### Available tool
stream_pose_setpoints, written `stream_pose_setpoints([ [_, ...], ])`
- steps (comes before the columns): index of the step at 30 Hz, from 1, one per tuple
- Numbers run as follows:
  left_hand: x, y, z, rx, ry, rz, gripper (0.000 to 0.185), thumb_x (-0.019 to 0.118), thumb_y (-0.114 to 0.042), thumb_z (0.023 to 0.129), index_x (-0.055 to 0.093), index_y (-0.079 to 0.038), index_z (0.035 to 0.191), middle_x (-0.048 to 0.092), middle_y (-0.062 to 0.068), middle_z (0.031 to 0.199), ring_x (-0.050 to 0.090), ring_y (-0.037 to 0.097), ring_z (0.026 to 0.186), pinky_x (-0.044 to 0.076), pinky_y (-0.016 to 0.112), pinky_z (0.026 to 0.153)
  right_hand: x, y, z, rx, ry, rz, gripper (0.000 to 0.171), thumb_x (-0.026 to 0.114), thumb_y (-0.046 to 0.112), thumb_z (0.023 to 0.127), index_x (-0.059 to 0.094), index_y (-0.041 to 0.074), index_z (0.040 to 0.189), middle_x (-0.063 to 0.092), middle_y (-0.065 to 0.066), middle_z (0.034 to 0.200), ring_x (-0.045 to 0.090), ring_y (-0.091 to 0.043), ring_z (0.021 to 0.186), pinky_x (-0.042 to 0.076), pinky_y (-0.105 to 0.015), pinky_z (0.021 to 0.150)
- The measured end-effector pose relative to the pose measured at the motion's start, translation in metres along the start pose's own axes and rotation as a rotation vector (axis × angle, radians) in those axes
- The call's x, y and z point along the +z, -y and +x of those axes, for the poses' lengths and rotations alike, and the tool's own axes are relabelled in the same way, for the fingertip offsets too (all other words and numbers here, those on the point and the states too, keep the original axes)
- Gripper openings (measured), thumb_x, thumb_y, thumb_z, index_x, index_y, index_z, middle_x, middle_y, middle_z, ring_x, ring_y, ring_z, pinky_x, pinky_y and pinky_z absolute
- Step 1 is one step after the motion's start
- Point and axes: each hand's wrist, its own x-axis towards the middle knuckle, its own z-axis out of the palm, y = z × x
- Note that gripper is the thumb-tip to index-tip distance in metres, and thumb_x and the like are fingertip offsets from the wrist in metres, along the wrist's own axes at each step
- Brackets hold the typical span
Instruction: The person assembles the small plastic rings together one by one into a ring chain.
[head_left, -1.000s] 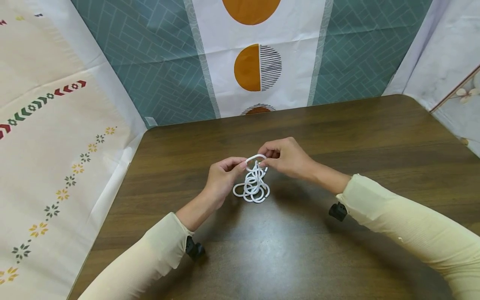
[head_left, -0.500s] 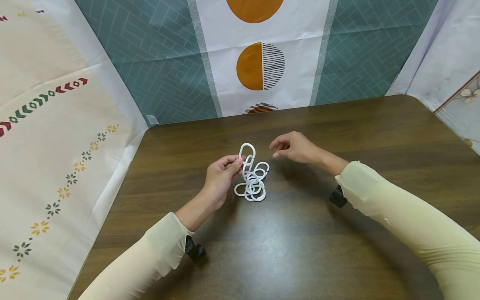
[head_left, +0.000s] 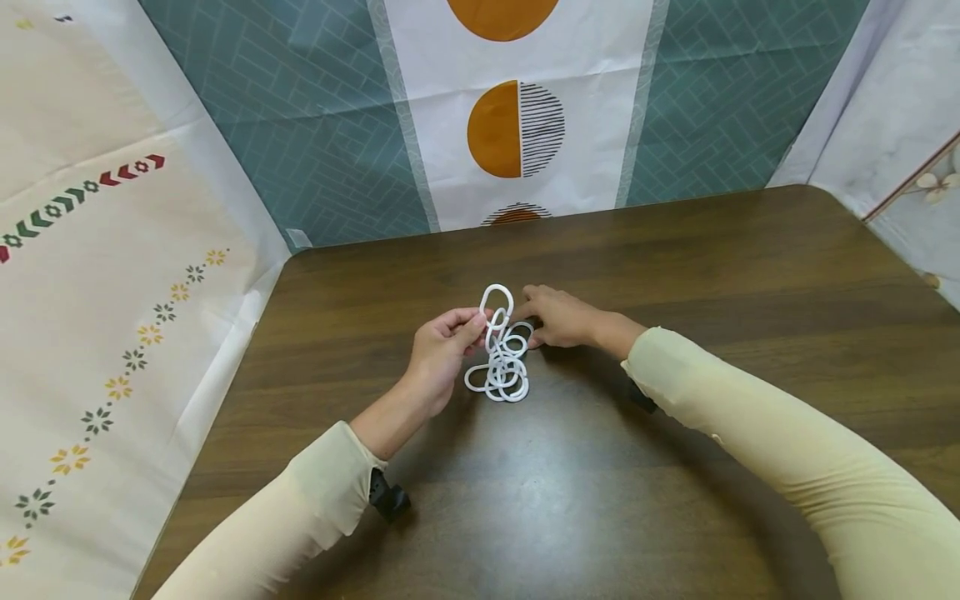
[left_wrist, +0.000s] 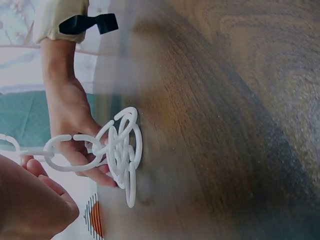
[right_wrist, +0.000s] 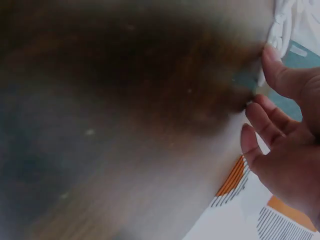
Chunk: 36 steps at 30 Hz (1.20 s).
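Chain partly lifted, most of it lying heaped near the table's middle

You are pinching the top link (head_left: pixel 497 300) of the white plastic chain (head_left: pixel 501 367) with your left hand (head_left: pixel 442 350), holding that link upright while the rest is sitting tangled on the brown table (head_left: pixel 675 267). Your right hand (head_left: pixel 558 317), fingers loosely extended, is touching the heap from 3 o'clock without a clear grip, so judging from this, the untangling is barely begun
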Motion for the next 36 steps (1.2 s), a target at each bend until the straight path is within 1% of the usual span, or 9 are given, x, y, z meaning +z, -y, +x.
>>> stream_pose_setpoints([
  [3, 0.0, 0.0, -0.001, 0.006, -0.001, -0.004, 0.022, 0.061, -0.008, 0.094, 0.066, 0.005, 0.111, 0.068, -0.003, 0.079, 0.058, 0.006, 0.065, 0.042, 0.035, 0.074, 0.002, 0.0, -0.001, 0.018, -0.026, 0.004, 0.036, 0.082, 0.01, 0.073, 0.071, 0.01, 0.107, 0.054, -0.01, 0.097, 0.052, -0.024, 0.087, 0.044, -0.041, 0.075],
  [5, 0.0, 0.0, -0.001, 0.009, 0.001, -0.007, 0.023, 0.061, -0.008, 0.094, 0.065, 0.006, 0.111, 0.068, -0.005, 0.079, 0.058, 0.005, 0.065, 0.042, 0.032, 0.073, 0.002, 0.0, -0.002, 0.045, -0.04, 0.018, 0.035, 0.085, 0.012, 0.069, 0.067, 0.008, 0.1, 0.055, -0.008, 0.094, 0.052, -0.022, 0.086, 0.043, -0.039, 0.075],
  [10, -0.001, 0.002, -0.002, 0.009, 0.007, -0.007, 0.022, 0.062, -0.008, 0.093, 0.066, 0.006, 0.111, 0.069, -0.003, 0.08, 0.058, 0.008, 0.066, 0.042, 0.029, 0.07, 0.0, -0.002, -0.005, 0.14, -0.062, 0.058, 0.041, 0.089, 0.019, 0.064, 0.056, 0.009, 0.087, 0.054, -0.003, 0.078, 0.051, -0.018, 0.074, 0.037, -0.036, 0.071],
  [13, -0.001, 0.002, -0.002, 0.011, 0.003, -0.009, 0.023, 0.062, -0.007, 0.093, 0.065, 0.007, 0.111, 0.069, -0.002, 0.081, 0.058, 0.01, 0.068, 0.043, 0.028, 0.069, 0.001, -0.005, -0.007, 0.15, -0.096, 0.102, 0.043, 0.09, 0.019, 0.061, 0.054, 0.008, 0.083, 0.054, -0.003, 0.071, 0.051, -0.017, 0.068, 0.037, -0.034, 0.068],
  [17, -0.003, 0.003, -0.002, 0.01, -0.002, -0.01, 0.026, 0.061, -0.007, 0.094, 0.063, 0.009, 0.113, 0.068, -0.004, 0.082, 0.057, 0.01, 0.067, 0.043, 0.028, 0.069, 0.003, -0.009, -0.01, 0.138, -0.148, 0.18, 0.043, 0.09, 0.013, 0.06, 0.053, 0.005, 0.081, 0.053, -0.004, 0.069, 0.049, -0.016, 0.066, 0.038, -0.031, 0.064],
  [22, -0.003, 0.003, -0.002, 0.006, 0.002, -0.008, 0.026, 0.061, -0.007, 0.094, 0.063, 0.009, 0.114, 0.069, -0.004, 0.084, 0.058, 0.01, 0.067, 0.044, 0.028, 0.071, 0.003, -0.011, -0.012, 0.145, -0.206, 0.234, 0.032, 0.087, 0.007, 0.066, 0.056, 0.005, 0.076, 0.053, -0.001, 0.065, 0.049, -0.015, 0.063, 0.039, -0.03, 0.062],
  [27, -0.002, 0.003, -0.001, -0.009, 0.01, -0.021, 0.026, 0.061, -0.007, 0.094, 0.063, 0.008, 0.114, 0.069, -0.003, 0.087, 0.058, 0.01, 0.068, 0.045, 0.028, 0.072, -0.003, -0.014, -0.016, 0.179, -0.224, 0.292, 0.022, 0.083, 0.006, 0.073, 0.06, 0.007, 0.071, 0.054, 0.001, 0.062, 0.049, -0.014, 0.062, 0.039, -0.028, 0.06],
  [32, -0.002, 0.004, -0.001, -0.012, 0.015, -0.018, 0.024, 0.061, -0.007, 0.094, 0.063, 0.007, 0.113, 0.069, -0.005, 0.085, 0.058, 0.009, 0.067, 0.044, 0.027, 0.071, -0.016, -0.014, -0.024, 0.263, -0.276, 0.376, 0.015, 0.08, 0.008, 0.078, 0.065, 0.005, 0.076, 0.059, -0.002, 0.066, 0.052, -0.016, 0.06, 0.043, -0.027, 0.056],
  [36, -0.002, 0.005, -0.001, -0.016, 0.023, -0.008, 0.022, 0.062, -0.009, 0.093, 0.065, 0.006, 0.11, 0.067, -0.006, 0.077, 0.058, 0.008, 0.066, 0.042, 0.029, 0.07, -0.028, -0.011, -0.031, 0.298, -0.368, 0.381, 0.013, 0.077, 0.011, 0.081, 0.067, 0.004, 0.079, 0.06, -0.004, 0.069, 0.052, -0.018, 0.062, 0.043, -0.027, 0.055],
])
